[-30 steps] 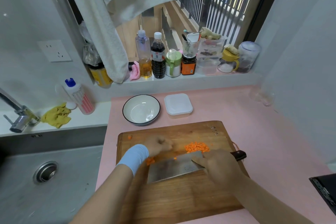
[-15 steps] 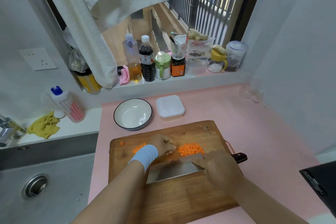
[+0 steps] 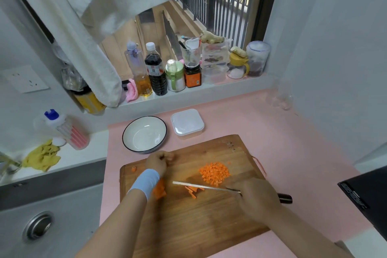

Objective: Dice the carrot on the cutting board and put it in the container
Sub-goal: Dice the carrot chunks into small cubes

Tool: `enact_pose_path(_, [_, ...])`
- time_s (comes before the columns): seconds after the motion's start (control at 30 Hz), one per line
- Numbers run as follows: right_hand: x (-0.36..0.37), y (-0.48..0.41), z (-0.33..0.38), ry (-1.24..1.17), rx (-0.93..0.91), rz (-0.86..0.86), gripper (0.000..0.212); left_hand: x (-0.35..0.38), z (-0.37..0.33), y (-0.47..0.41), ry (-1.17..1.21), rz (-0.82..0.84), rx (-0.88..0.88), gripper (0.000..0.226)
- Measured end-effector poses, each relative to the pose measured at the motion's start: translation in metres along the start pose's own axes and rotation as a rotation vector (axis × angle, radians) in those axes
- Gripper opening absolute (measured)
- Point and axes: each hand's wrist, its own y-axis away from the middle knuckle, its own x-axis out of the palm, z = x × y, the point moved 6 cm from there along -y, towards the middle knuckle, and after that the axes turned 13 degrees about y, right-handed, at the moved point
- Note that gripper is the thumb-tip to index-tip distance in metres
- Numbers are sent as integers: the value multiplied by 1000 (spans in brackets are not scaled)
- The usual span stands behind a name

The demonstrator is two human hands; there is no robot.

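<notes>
Broad steel cleaver [image 3: 201, 186] has gone from lying flat to standing on edge over the loose orange carrot strips [image 3: 193, 191], right hand [image 3: 259, 199] wrapped round its black handle; left hand [image 3: 160, 161] has backed off to the far edge of the brown wooden cutting board [image 3: 188, 226], fingers curled, can't tell if holding anything. Orange carrot dice [image 3: 214, 174] heaped just beyond the blade, uncut chunk [image 3: 159, 192] by the left wrist: dicing looks unfinished, white square plastic container [image 3: 187, 123] past the board has its lid on.
</notes>
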Motion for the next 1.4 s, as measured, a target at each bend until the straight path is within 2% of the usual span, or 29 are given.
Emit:
enact_pose_path(0.07, [3,1,-5,-41,109,75,28,-5,11,11,-22,-56,-31,46])
enact_pose_path(0.1, [6,0,-7,-63,167,114,22,0,15,17,-63,-31,-43,45])
enact_pose_path(0.17, [12,-4,-7,-107,262,145,18,19,24,28,-120,80,-16,44])
enact_pose_path(0.23, [16,-6,-6,-163,342,143,26,39,28,37,-177,188,53,39])
enact_pose_path(0.3, [16,-7,-4,-206,386,139,28,59,24,48,-279,261,165,21])
enact_pose_path(0.33, [15,-8,-1,-220,394,137,28,69,22,52,-338,283,224,17])
enact_pose_path(0.43, [12,-9,7,-253,409,132,31,86,16,56,-489,300,310,23])
enact_pose_path(0.57, [16,-5,11,-276,422,154,33,92,11,52,-509,320,335,8])
enact_pose_path(0.77, [17,-2,14,-288,408,178,27,91,9,48,-571,433,356,7])
enact_pose_path(0.9, [19,-3,15,-321,408,184,25,92,9,46,-542,412,282,2])
enact_pose_path(1.2, [28,-3,23,-245,454,193,23,62,15,35,-480,273,100,20])
enact_pose_path(1.27, [30,-3,28,-233,451,206,24,56,17,37,-484,292,108,20])
enact_pose_path(1.33, [31,-3,34,-217,442,215,25,53,18,42,-508,323,151,10])
enact_pose_path(1.4, [30,-4,40,-205,428,216,26,54,22,48,-565,363,222,15])
